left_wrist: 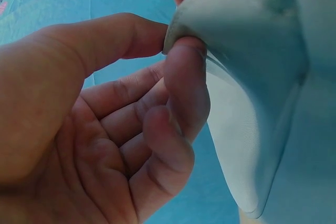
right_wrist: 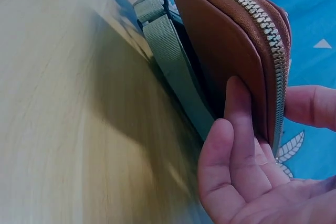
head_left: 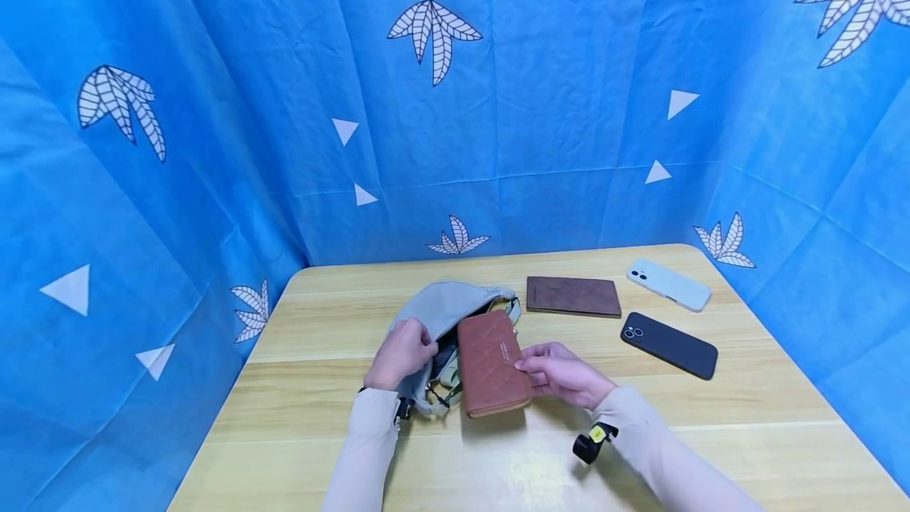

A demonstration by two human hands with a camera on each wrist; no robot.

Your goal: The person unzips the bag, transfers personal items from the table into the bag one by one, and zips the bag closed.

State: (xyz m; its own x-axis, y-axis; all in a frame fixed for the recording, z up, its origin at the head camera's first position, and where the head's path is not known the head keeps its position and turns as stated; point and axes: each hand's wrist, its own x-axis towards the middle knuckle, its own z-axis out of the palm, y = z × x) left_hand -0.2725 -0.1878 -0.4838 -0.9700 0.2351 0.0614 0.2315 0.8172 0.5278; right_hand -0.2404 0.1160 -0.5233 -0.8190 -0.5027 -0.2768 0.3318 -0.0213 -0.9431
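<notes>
A brown quilted zip wallet [head_left: 494, 362] is held by my right hand [head_left: 562, 374], thumb on one face and fingers on the other. In the right wrist view the metal zipper of the wallet [right_wrist: 262, 19] runs shut along its edge. My left hand [head_left: 403, 354] pinches the rim of a grey-blue bag [head_left: 444, 303] between thumb and index finger; the left wrist view shows the pinched fabric [left_wrist: 252, 35] up close. The wallet is tilted at the bag's opening, its far end beside or within the mouth; I cannot tell which. A pale green strap [right_wrist: 170, 51] lies beside the wallet.
Behind and right of the bag, a dark brown flat wallet [head_left: 573, 296] lies on the wooden table [head_left: 284, 417]. Farther right are a white phone [head_left: 668, 284] and a black phone [head_left: 670, 346], both with cameras upward. Blue patterned cloth [head_left: 554, 101] hangs around the table's back and sides.
</notes>
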